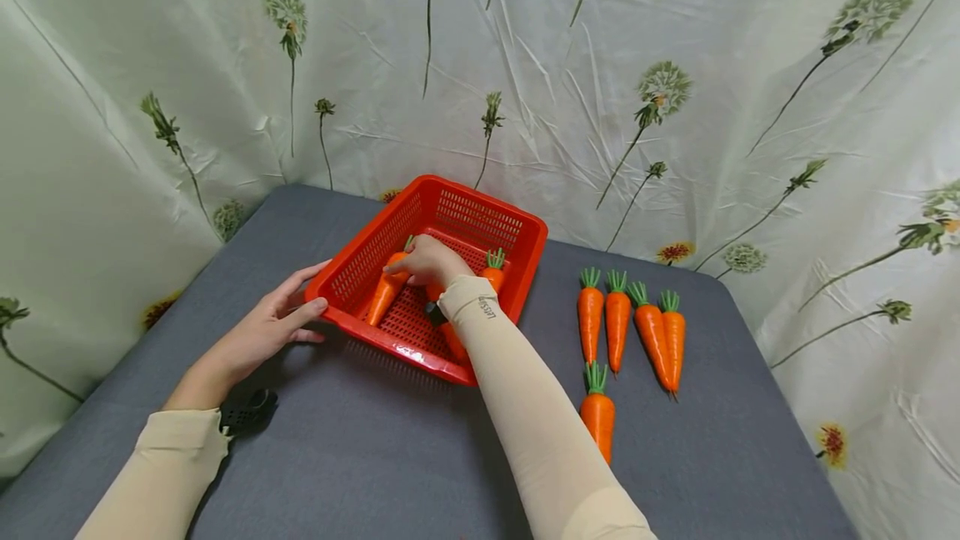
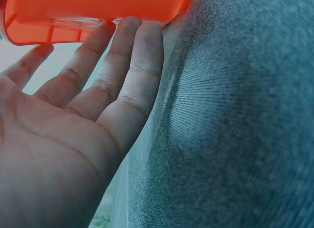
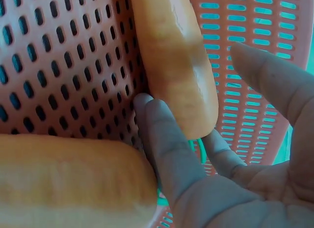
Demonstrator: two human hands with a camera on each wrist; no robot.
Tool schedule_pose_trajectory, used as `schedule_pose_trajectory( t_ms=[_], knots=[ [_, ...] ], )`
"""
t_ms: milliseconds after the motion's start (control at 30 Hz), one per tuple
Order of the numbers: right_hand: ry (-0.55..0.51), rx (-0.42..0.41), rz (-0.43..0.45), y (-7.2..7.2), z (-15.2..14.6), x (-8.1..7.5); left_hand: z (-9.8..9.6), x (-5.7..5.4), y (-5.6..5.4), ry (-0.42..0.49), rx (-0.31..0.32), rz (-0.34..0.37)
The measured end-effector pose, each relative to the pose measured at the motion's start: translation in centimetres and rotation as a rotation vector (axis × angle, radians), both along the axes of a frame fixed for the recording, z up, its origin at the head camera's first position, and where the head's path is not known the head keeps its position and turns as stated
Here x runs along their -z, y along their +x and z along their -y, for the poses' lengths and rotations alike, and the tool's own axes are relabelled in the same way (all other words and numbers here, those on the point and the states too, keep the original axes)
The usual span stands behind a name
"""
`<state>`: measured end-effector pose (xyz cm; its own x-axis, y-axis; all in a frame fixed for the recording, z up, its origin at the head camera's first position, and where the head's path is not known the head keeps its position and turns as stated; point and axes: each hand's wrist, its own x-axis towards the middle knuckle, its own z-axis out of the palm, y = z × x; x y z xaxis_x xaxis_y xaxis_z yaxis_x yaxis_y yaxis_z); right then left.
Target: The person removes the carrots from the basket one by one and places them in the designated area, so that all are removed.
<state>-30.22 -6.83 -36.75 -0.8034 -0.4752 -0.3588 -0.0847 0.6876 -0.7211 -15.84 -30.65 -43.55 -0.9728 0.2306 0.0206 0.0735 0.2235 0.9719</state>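
Note:
A red plastic basket [image 1: 427,369] with slotted walls stands on the grey table, orange carrots with green tops inside. My left hand [image 1: 262,327] is at its left corner, thumb by the rim. In the left wrist view, its straight fingers [image 2: 140,66] touch the basket's outer side. My right hand [image 1: 431,261] reaches inside, near the top end of the left carrot [image 1: 384,297]. In the right wrist view, fingertips lie at the thick end of one carrot [image 3: 176,61], the thumb apart from it. Another carrot [image 3: 73,179] lies beside those fingers. My forearm partly hides the middle carrot [image 1: 452,342] and the right carrot [image 1: 493,273].
Right of the basket, several carrots lie on the grey table [image 1: 720,448]: a group with tops pointing away [image 1: 617,323], and a nearer carrot [image 1: 597,419] partly behind the right sleeve. A pale flower-print curtain [image 1: 480,65] hangs behind the table.

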Motion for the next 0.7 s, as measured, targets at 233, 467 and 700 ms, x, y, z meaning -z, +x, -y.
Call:
schedule_pose_trajectory(
  t_ms=[233,467,700],
  knots=[
    [-0.122,0.081,0.152,0.04,-0.26,0.1,0.02,0.11,-0.11,-0.001,0.001,0.001],
    [-0.212,0.17,0.216,-0.15,0.35,0.31,-0.02,0.08,-0.07,0.005,0.005,-0.004],
    [-0.269,0.2,0.216,-0.16,0.63,0.72,-0.02,0.18,-0.11,0.021,0.013,-0.01]
  ],
)
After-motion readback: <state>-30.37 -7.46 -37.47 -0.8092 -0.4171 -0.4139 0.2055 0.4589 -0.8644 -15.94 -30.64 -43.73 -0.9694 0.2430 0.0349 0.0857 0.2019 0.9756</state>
